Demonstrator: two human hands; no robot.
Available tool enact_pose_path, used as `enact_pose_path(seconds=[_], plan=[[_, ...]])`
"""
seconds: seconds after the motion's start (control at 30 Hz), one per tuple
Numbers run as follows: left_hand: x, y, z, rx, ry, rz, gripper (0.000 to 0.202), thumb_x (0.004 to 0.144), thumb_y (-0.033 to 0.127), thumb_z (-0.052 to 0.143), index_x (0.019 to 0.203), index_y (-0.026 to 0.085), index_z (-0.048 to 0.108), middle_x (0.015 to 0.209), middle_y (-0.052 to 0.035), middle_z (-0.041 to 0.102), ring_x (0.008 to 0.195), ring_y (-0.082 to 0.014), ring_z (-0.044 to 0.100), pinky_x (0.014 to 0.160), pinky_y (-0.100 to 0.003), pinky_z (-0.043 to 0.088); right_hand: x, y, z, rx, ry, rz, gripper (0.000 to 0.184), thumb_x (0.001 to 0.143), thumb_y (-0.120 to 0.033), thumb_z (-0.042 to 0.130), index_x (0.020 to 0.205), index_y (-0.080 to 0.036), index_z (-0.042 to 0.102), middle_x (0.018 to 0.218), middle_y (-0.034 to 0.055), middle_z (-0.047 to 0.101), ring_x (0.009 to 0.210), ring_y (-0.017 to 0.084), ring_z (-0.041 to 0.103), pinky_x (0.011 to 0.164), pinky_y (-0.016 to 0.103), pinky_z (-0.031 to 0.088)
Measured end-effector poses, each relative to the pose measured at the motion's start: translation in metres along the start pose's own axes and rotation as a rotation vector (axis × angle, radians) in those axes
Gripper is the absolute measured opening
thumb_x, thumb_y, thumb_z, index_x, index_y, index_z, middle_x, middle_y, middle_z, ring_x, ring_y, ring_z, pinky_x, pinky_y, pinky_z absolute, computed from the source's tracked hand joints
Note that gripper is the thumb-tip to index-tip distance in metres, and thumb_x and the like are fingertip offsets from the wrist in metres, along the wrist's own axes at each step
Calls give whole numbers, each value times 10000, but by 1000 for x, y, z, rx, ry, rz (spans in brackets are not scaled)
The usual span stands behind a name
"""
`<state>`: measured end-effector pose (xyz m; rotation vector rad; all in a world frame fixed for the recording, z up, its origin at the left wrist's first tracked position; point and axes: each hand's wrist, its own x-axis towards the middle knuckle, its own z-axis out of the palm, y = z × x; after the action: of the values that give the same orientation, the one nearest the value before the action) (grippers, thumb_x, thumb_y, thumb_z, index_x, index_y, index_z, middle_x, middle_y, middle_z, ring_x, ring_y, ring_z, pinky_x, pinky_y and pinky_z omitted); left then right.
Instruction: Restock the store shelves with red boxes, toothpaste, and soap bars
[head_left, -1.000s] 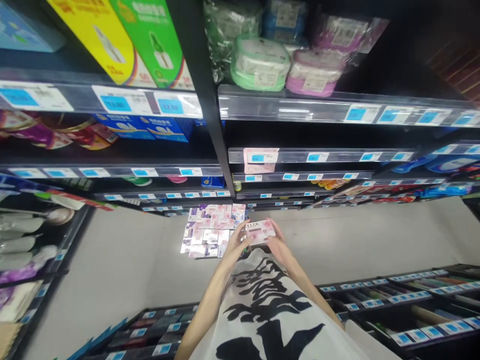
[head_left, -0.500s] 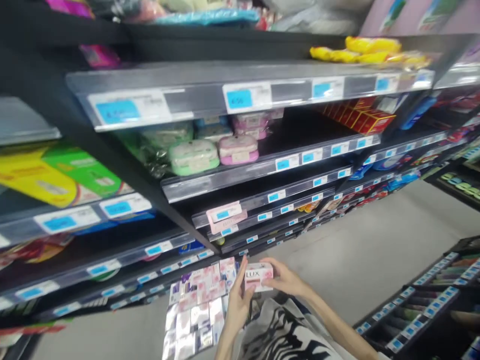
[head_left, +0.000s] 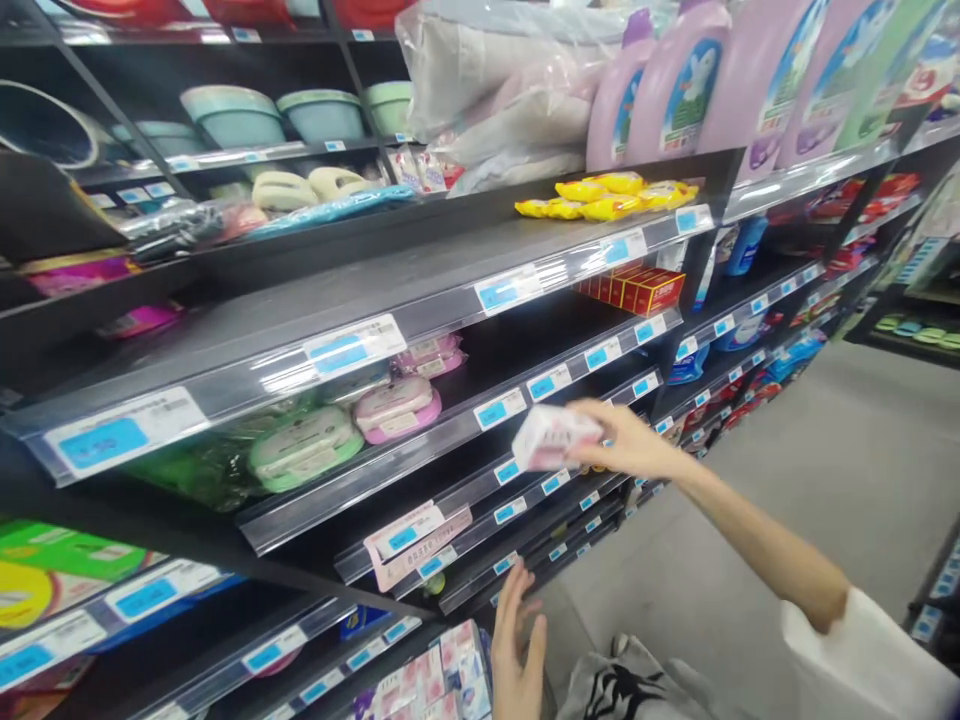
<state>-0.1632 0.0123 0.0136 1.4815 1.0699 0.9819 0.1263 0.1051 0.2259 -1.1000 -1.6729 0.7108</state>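
My right hand (head_left: 626, 440) grips a white-and-pink soap box (head_left: 555, 438) by its right end, with the arm stretched out. The box hangs in front of the price labels of the middle shelves, slightly blurred. Lower down, my left hand (head_left: 517, 645) has its fingers apart and holds nothing. Just left of that hand lie several similar soap boxes (head_left: 412, 685) side by side, partly cut off by the bottom edge.
Green and pink soap cases (head_left: 397, 408) stand on a shelf to the left. Red boxes (head_left: 637, 288) and yellow packets (head_left: 607, 195) sit further right. Purple detergent bottles (head_left: 679, 85) stand on top. Grey floor (head_left: 810, 450) stretches along the aisle.
The soap box has moved up and forward in my right hand, away from my left hand, which has let go of it. The view has tilted up toward the shelves.
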Motion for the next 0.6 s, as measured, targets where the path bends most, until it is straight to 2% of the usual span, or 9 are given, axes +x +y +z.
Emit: enact_pose_path(seconds=[0.07,0.1,0.23,0.33,0.4,0.5,0.6], plan=[[1,-7,9,92,-26,20,484,1019,521,465,1428,307,608,1640,-111,423,1444,-310,499,1077,-452,549,34,-7,-29,-144,118,-148,494,805,-410,811,1249,-227,694,1081,50,733,886,229,696,778,349,575],[0,-11,14,140,-50,31,462,1016,518,466,1379,299,651,1599,-116,480,1433,-306,512,1075,-455,551,50,-10,-39,-208,127,-209,511,809,-421,806,1264,-223,683,1099,49,731,911,232,697,818,361,576],[-7,-18,28,322,-208,9,425,1011,456,472,1321,289,710,1452,-114,632,1383,-292,567,1188,-493,464,109,-7,-63,-391,12,-321,550,867,-487,727,1299,-154,653,1158,63,721,1004,252,703,954,409,560],[-10,-15,37,430,-359,-28,429,1010,396,463,1362,296,687,1394,-98,679,1342,-285,600,1216,-497,433,158,9,-69,-530,-42,-302,626,879,-521,703,1332,-97,628,1248,119,702,1147,303,676,1067,466,512],[-11,-14,43,482,-394,-48,434,1008,377,455,1376,306,674,1372,-88,694,1318,-289,619,1206,-497,442,194,25,-70,-627,-78,-268,619,868,-522,722,1297,-81,651,1340,164,667,1271,343,615,1138,511,456],[-13,-16,51,529,-361,-83,441,1005,363,447,1384,305,665,1365,-83,701,1301,-297,630,1207,-498,433,245,48,-66,-694,-165,-222,580,847,-541,746,1205,-87,693,1382,179,647,1349,375,556,1172,559,419],[-20,-22,55,572,-310,-132,460,1004,348,420,1386,275,665,1345,-100,706,1279,-304,638,1156,-484,474,284,62,-58,-674,-227,-146,498,864,-510,743,1114,-81,717,1291,166,699,1314,375,593,1160,584,416]])
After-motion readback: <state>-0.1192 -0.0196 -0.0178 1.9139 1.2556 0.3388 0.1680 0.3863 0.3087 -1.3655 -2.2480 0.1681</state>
